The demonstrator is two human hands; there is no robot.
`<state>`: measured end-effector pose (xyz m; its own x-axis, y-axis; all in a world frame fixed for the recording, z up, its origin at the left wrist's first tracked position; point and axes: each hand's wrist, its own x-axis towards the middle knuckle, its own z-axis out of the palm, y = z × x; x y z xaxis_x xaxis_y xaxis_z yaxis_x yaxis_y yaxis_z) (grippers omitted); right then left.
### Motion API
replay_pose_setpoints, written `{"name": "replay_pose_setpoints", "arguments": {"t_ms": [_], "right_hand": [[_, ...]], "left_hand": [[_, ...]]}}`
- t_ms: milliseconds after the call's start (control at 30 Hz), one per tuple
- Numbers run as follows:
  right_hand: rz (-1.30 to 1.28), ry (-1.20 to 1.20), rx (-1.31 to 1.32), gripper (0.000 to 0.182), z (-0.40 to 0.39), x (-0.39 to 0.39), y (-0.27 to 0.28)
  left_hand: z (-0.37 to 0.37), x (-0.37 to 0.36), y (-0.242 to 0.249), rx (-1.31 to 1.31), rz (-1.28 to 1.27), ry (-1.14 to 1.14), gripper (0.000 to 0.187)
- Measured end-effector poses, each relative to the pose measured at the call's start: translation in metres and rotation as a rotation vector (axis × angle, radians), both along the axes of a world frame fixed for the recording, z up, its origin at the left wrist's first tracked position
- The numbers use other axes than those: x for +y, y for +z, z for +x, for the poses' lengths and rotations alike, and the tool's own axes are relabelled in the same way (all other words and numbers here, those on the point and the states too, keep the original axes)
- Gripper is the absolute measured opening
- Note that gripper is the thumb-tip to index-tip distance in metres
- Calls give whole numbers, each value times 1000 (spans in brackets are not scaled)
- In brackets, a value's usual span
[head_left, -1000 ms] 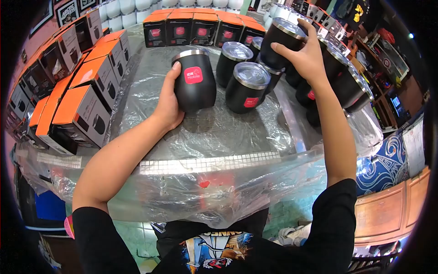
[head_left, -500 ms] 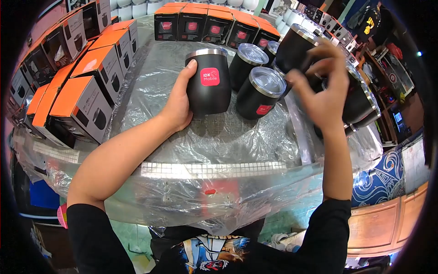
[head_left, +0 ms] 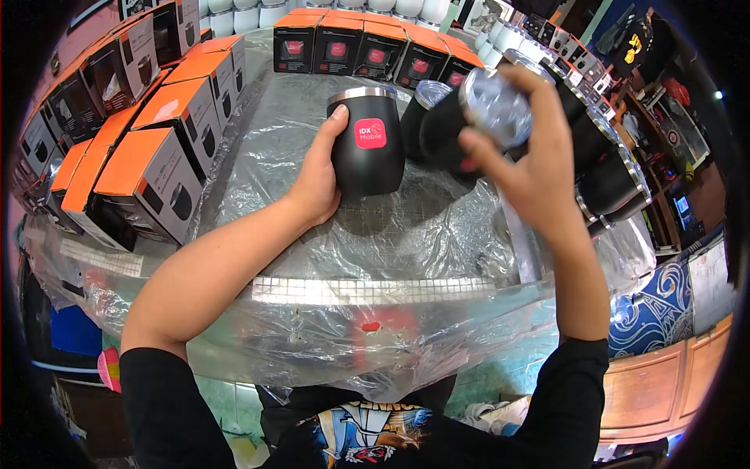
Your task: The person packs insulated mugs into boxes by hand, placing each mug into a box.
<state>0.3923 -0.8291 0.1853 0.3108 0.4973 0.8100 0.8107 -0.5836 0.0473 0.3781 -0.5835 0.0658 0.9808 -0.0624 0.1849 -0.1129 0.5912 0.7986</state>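
In the head view, my left hand (head_left: 319, 176) is wrapped round a black tumbler (head_left: 366, 168) with a steel rim and a red "IDX Mobile" label facing me. My right hand (head_left: 539, 152), partly smeared by motion, has its thumb and fingers about the clear lid (head_left: 500, 109) of a second black tumbler (head_left: 444, 129). This one is tilted, its lid turned toward my right palm. Behind it stands another lidded black tumbler (head_left: 418, 117), partly hidden. More black tumblers (head_left: 609, 172) are grouped to the right of my right hand.
Orange-topped boxes (head_left: 144, 168) line the left side, and several more boxes (head_left: 336, 47) stand along the back. Crinkled clear plastic (head_left: 375, 242) covers the table. White tumblers (head_left: 258, 16) fill the far edge. A white grid strip (head_left: 367, 289) runs along the front.
My right hand has moved down and left onto the lidded front tumbler, which is now tilted and shifted back. My left hand still holds its tumbler, slightly further right in view.
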Motion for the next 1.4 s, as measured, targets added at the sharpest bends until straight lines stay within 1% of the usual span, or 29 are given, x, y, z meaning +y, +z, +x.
{"name": "replay_pose_setpoints", "arguments": {"t_ms": [33,100,133,167,233,267,300,367,433,500,567,633,667,733,867,933,967,1033,1067,1100,1133,1167,1200,1233,1267,1300,1367,1400], "right_hand": [[59,8,-39,68,5,3,12],[58,-52,-120,63,14,16,33],[-11,-116,-178,58,16,28,42],[-49,-304,144,74,5,37,52],[-150,-446,155,66,22,47,49],[-181,-529,98,64,26,52,45],[-178,-528,93,64,37,52,42],[-238,-520,-3,58,65,47,38],[-250,-499,-20,59,72,48,42],[-313,-530,14,62,73,45,45],[-307,-542,-33,65,78,44,40],[-301,-536,-25,53,71,51,42],[-298,-537,-22,53,64,51,45],[-305,-583,253,63,27,60,62],[-327,-598,220,61,52,53,54],[-216,-496,59,59,53,51,48],[-208,-491,64,59,51,49,46],[-43,-205,-146,59,30,50,43],[-35,-145,-91,64,26,47,40],[-37,-138,-91,64,24,43,30],[-24,30,-38,52,24,39,15],[-12,199,11,41,22,37,0],[39,231,209,41,12,37,-13],[89,261,411,41,3,36,-27],[143,324,481,52,6,36,-44],[96,305,571,73,5,32,-52],[147,439,700,90,19,30,-80],[122,480,851,99,17,31,-78]], "left_hand": [[0,0,-1,4,0,-3,71],[1,1,-1,12,8,7,71],[2,2,-3,12,13,1,71],[3,3,-6,-12,-17,-11,69],[4,3,-7,-41,-41,-26,67],[2,3,-7,-33,-36,-26,67],[1,4,-6,-25,-31,-24,66],[2,5,-7,-31,-35,-20,66],[2,5,-8,-30,-43,-17,66],[3,4,-9,-23,-41,-16,65],[3,4,-9,-28,-35,-28,66],[2,4,-7,-35,-28,-33,67],[1,3,-6,-28,-27,-19,68],[0,3,-5,-19,-17,-5,68],[0,3,-4,-19,10,1,70],[-1,3,-3,-20,23,3,70],[-1,2,-2,-26,22,15,70],[-4,0,-1,-30,24,34,70],[-5,-2,-1,-34,22,47,69],[-7,-2,-1,-40,16,60,69],[-8,-2,-2,-42,14,67,69],[-8,-1,-4,-97,39,69,68],[-8,1,-5,-154,66,74,67],[-7,2,-8,-159,65,87,67],[-5,2,-13,-179,67,82,66],[-3,1,-16,-199,72,75,65],[-2,-3,-20,-158,41,95,63],[-2,-4,-22,-182,72,98,63]]}}
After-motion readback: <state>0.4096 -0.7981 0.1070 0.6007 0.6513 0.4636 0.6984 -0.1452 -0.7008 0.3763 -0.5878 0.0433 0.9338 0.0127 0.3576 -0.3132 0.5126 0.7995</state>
